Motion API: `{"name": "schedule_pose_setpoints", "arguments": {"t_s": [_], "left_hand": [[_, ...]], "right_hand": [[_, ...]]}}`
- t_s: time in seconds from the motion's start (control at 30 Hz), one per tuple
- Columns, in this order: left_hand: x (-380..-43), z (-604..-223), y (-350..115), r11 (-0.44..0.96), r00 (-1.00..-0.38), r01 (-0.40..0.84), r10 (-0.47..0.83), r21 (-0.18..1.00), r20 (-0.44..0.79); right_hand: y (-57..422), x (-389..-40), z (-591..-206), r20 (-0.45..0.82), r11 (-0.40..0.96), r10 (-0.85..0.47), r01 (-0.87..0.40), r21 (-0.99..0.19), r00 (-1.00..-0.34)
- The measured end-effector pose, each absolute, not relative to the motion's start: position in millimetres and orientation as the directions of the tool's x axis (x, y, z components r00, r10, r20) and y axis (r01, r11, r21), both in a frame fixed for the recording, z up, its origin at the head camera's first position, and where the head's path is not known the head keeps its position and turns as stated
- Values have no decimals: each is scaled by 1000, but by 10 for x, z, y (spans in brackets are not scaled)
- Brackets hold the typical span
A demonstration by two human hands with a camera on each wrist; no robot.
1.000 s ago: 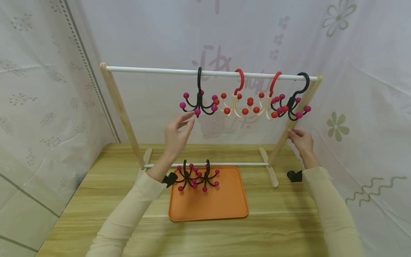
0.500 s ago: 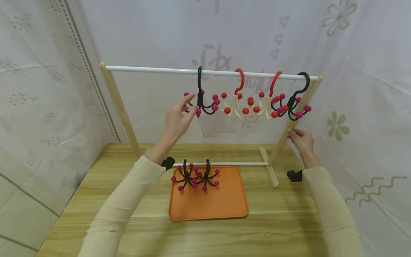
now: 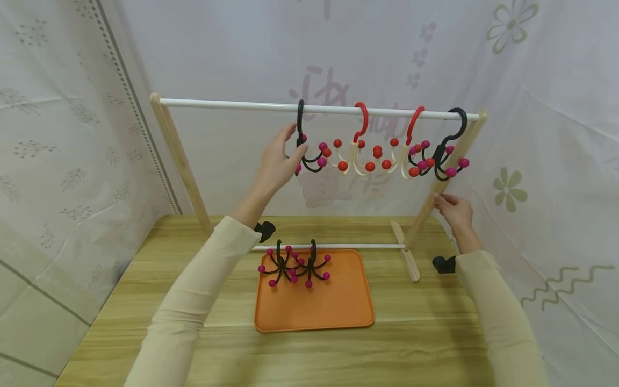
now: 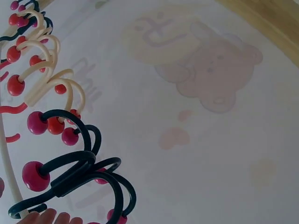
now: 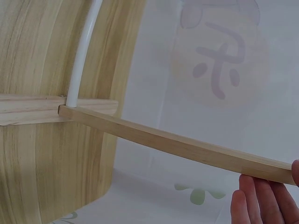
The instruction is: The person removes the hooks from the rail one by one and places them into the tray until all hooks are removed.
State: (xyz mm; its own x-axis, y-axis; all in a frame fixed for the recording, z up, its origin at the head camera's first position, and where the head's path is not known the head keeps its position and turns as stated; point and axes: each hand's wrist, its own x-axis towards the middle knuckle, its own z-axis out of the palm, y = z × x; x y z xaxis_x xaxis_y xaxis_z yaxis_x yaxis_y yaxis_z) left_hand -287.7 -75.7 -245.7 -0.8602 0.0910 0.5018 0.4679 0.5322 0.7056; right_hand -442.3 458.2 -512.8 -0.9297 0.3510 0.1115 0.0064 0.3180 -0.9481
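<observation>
Near the leftmost black multi-arm hook hanger (image 3: 300, 115) is my left hand (image 3: 276, 166), with its thumb in front of the stem and its fingers to the left. In the left wrist view, fingertips (image 4: 49, 217) show below the hanger's hook (image 4: 32, 202), apart from the thumb. The hanger has magenta ball tips and hangs from the white rail (image 3: 232, 105). My right hand (image 3: 455, 214) holds the rack's right wooden upright (image 3: 425, 212), its thumb and fingers on opposite sides in the right wrist view.
Two red-hooked hangers with cream arms (image 3: 355, 158) and another black hanger (image 3: 439, 155) hang farther right. On the wooden table (image 3: 387, 355), an orange tray (image 3: 333, 312) bears two black hangers (image 3: 282, 263). A lower white bar (image 3: 358, 246) crosses behind it.
My left hand has risen from below the leftmost black hanger to beside its stem and hook. My right hand stays on the upright.
</observation>
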Motion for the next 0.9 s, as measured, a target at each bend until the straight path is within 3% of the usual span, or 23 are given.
{"name": "schedule_pose_setpoints", "arguments": {"t_s": [0.1, 0.17, 0.33, 0.47, 0.67, 0.77, 0.9], "left_hand": [[-2917, -2426, -700, 501, -855, 472, 61, 725, 515], [-2943, -2399, -664, 485, -848, 479, 39, 732, 528], [-2991, -2332, -603, 463, -831, 490, -9, 739, 557], [-3006, -2287, -577, 429, -807, 512, -55, 744, 588], [-3038, -2253, -573, 425, -797, 504, -106, 752, 594], [-3054, -2231, -578, 442, -785, 505, -121, 741, 607], [-3061, -2198, -590, 461, -771, 514, -121, 723, 625]], "right_hand": [[4765, -4656, -5406, 191, 400, 377, -27, -916, -906], [4765, -4644, -5390, 177, 389, 368, -22, -921, -913], [4336, -4118, -4752, 29, 236, 306, 46, -971, -952], [4044, -3790, -4392, 50, 199, 266, 4, -980, -963], [3848, -3574, -4173, 46, 280, 304, 43, -959, -952], [3871, -3611, -4213, 41, 285, 300, 48, -957, -953], [4137, -3864, -4494, 59, 182, 267, -10, -983, -962]]}}
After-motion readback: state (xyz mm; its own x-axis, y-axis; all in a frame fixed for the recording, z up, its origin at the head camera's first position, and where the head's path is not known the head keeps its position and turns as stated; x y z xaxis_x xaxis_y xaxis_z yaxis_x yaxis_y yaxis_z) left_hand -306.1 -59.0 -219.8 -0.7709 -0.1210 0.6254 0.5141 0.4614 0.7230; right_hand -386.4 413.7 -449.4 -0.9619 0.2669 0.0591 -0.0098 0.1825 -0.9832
